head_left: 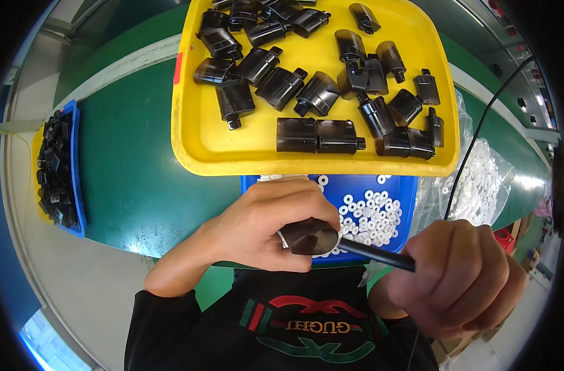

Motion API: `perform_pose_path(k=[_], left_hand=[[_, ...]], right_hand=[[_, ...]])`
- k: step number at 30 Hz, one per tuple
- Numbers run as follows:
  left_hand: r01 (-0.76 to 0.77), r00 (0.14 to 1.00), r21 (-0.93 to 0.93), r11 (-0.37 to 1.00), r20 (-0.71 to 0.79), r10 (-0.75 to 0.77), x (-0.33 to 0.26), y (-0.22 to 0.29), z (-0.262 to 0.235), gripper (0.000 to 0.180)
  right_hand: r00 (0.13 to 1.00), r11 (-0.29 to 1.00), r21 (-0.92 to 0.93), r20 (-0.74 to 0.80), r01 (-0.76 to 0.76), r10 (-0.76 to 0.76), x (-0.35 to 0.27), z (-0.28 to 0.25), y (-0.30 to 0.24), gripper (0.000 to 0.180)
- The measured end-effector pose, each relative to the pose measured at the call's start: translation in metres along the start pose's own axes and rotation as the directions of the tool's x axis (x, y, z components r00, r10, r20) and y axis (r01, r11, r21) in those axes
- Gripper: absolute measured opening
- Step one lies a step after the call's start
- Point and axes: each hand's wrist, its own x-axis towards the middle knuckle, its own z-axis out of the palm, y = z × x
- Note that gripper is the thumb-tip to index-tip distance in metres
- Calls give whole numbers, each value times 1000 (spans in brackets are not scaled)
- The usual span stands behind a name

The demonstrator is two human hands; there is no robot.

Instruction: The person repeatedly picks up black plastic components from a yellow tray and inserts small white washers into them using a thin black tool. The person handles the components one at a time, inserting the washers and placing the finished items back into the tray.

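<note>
Gripping the dark cartridge in our left hand over the blue tray's near edge, we should keep the black rod, clenched in our right hand, aligned squarely.

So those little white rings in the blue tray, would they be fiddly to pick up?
Probably. The white rings look tiny, thin and flat, so likely very light and easily scattered. They lie loose in the blue tray, so a nudge would likely slide several. The left hand dwarfs them.
</note>
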Motion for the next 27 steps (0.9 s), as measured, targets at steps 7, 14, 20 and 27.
perform_pose_path(k=[7, 14, 20, 27], left_hand=[[166, 986, -41, 985, -3, -166, -5, 7, 4, 31], [136, 987, -86, 987, -78, -143, -7, 2, 7, 32], [121, 988, -79, 990, -91, -128, -9, 3, 6, 32], [92, 993, -20, 996, -77, -93, -7, 3, 7, 32]], right_hand=[[792, 900, -188, 429, -392, 435, 27, -13, -1, 17], [819, 884, -289, 350, -366, 454, 14, -3, 10, 25], [870, 916, -264, 314, -303, 379, 3, 0, 19, 26], [880, 903, -332, 292, -274, 374, -5, -5, 18, 25]])
